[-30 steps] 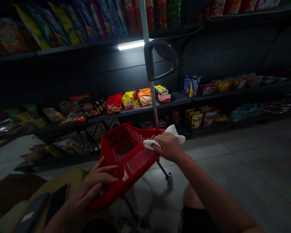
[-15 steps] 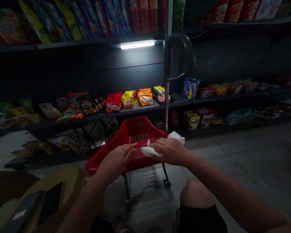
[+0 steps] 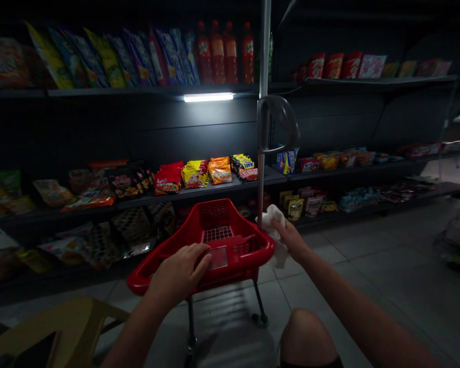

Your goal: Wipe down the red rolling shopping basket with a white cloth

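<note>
A red plastic shopping basket (image 3: 164,255) on wheeled legs stands in front of me, with a metal pole and grey loop handle (image 3: 276,122) rising from its right side. My left hand (image 3: 180,271) rests on the basket's near rim, fingers curled over the edge. At the base of the pole, beside the basket's right rim, my right hand (image 3: 289,237) is closed around a white cloth (image 3: 272,220). My bare knee (image 3: 306,337) shows at the bottom.
Dark shelves (image 3: 222,186) along the back carry snack packets and noodle bags (image 3: 195,174), with bottles (image 3: 222,51) on top and a lit strip lamp (image 3: 209,97). A tan chair (image 3: 61,327) sits at lower left. Grey tiled floor (image 3: 387,276) spreads to the right.
The basket went from tilted to upright on its legs. My right hand carried the cloth from the near rim to the pole's base at the right side. My left hand stayed on the rim.
</note>
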`<state>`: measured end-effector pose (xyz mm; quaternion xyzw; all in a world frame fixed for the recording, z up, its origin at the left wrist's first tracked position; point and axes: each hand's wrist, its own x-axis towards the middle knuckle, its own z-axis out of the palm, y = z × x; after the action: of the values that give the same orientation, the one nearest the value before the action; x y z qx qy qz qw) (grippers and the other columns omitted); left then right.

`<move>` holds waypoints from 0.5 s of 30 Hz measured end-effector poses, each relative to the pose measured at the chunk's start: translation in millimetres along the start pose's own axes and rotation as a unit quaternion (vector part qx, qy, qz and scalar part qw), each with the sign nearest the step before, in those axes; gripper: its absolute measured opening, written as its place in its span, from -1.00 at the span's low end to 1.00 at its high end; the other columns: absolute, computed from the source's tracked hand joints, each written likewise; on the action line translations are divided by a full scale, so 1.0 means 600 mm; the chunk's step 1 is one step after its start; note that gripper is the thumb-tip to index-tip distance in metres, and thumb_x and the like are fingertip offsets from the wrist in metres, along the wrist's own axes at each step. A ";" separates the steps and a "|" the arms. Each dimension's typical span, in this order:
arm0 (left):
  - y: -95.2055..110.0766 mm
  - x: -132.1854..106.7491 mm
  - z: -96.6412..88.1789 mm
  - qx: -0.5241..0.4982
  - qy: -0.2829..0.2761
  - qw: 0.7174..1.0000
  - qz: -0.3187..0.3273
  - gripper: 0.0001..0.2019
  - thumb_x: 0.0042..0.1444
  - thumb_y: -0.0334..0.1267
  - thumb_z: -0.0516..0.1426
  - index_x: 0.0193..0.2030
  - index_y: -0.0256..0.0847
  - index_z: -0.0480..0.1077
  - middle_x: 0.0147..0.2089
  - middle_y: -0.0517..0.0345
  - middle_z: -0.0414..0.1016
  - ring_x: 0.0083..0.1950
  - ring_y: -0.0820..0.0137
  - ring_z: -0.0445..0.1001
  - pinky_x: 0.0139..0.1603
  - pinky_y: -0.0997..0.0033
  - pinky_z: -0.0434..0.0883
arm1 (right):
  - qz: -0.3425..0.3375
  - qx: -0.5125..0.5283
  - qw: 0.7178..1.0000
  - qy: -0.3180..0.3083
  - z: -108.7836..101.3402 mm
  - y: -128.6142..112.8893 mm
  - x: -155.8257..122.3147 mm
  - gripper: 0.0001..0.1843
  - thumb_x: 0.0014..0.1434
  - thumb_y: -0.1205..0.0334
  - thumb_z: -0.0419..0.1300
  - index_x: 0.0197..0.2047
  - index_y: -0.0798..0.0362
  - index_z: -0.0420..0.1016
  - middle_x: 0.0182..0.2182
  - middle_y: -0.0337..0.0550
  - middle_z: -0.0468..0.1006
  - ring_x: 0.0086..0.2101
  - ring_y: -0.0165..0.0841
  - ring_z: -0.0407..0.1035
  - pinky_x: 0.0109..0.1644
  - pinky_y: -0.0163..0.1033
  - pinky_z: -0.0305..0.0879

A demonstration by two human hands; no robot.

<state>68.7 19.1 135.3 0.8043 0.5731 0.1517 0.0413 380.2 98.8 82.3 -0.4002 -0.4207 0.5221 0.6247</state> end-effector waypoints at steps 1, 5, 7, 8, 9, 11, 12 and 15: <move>0.000 0.000 0.000 0.000 0.000 1.000 0.001 -0.59 0.35 0.03 -0.14 0.08 -0.03 0.41 0.05 0.07 0.53 0.06 0.23 0.49 0.03 0.20 0.41 | -0.022 0.036 0.999 -0.004 0.022 -0.029 0.013 -0.52 0.11 -0.09 0.31 -0.02 0.05 0.52 -0.25 -0.14 0.65 -0.25 -0.29 0.52 -0.14 -0.22 0.45; 0.000 0.000 0.001 0.004 -0.002 1.000 0.011 -0.61 0.35 0.01 -0.13 0.08 -0.03 0.40 0.02 0.07 0.53 0.04 0.24 0.49 0.03 0.22 0.39 | -0.218 0.037 0.974 -0.043 0.125 -0.157 0.064 -0.50 0.29 -0.22 0.02 0.05 -0.04 0.45 -0.14 -0.19 0.60 -0.06 -0.33 0.47 0.04 -0.19 0.41; 0.000 0.001 0.002 0.008 -0.006 1.000 0.007 -0.63 0.35 0.00 -0.12 0.07 -0.01 0.40 0.02 0.09 0.53 0.04 0.25 0.48 0.02 0.24 0.39 | -0.304 -0.047 0.951 -0.029 0.154 -0.181 0.084 -0.55 0.23 -0.13 0.16 0.06 -0.04 0.41 -0.07 -0.19 0.56 -0.01 -0.33 0.42 0.11 -0.18 0.35; -0.001 0.001 0.003 0.010 -0.006 1.000 0.004 -0.64 0.35 0.00 -0.12 0.06 -0.01 0.40 0.02 0.10 0.53 0.04 0.26 0.48 0.02 0.25 0.38 | -0.331 -0.089 0.939 -0.015 0.158 -0.175 0.089 -0.55 0.19 -0.09 0.23 0.06 -0.03 0.40 -0.06 -0.18 0.55 -0.02 -0.32 0.41 0.11 -0.19 0.34; -0.001 0.001 0.003 0.012 -0.005 1.000 0.000 -0.64 0.35 -0.01 -0.12 0.06 0.00 0.40 0.02 0.11 0.53 0.04 0.26 0.48 0.02 0.26 0.38 | -0.342 -0.123 0.932 -0.004 0.155 -0.157 0.091 -0.54 0.15 -0.06 0.27 0.04 -0.01 0.39 -0.07 -0.17 0.55 -0.06 -0.33 0.42 0.09 -0.20 0.34; -0.003 0.000 0.003 0.014 -0.003 1.000 -0.007 -0.65 0.35 -0.02 -0.12 0.06 0.01 0.40 0.02 0.12 0.53 0.04 0.27 0.48 0.02 0.26 0.38 | -0.314 -0.163 0.935 -0.004 0.131 -0.098 0.084 -0.57 0.15 -0.06 0.26 -0.02 0.01 0.38 -0.19 -0.18 0.55 -0.22 -0.37 0.42 -0.08 -0.25 0.40; -0.004 0.000 0.002 0.013 -0.002 1.000 -0.008 -0.64 0.35 -0.02 -0.13 0.07 0.01 0.39 0.01 0.12 0.53 0.03 0.26 0.48 0.02 0.26 0.38 | -0.279 -0.170 0.945 -0.021 0.115 -0.064 0.077 -0.59 0.18 -0.07 0.23 -0.04 0.01 0.38 -0.26 -0.21 0.53 -0.33 -0.40 0.40 -0.20 -0.29 0.40; -0.005 -0.004 -0.001 0.009 -0.004 1.000 -0.003 -0.63 0.36 -0.01 -0.13 0.08 0.00 0.39 0.02 0.11 0.53 0.04 0.26 0.48 0.03 0.25 0.38 | -0.155 -0.173 0.967 -0.105 0.070 0.002 0.054 -0.58 0.19 -0.10 0.18 -0.03 0.02 0.35 -0.43 -0.30 0.47 -0.54 -0.49 0.26 -0.51 -0.40 0.25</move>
<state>65.0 17.8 134.4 0.8032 0.5771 0.1429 0.0368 343.2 133.3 98.3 -0.3755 -0.6245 0.3771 0.5716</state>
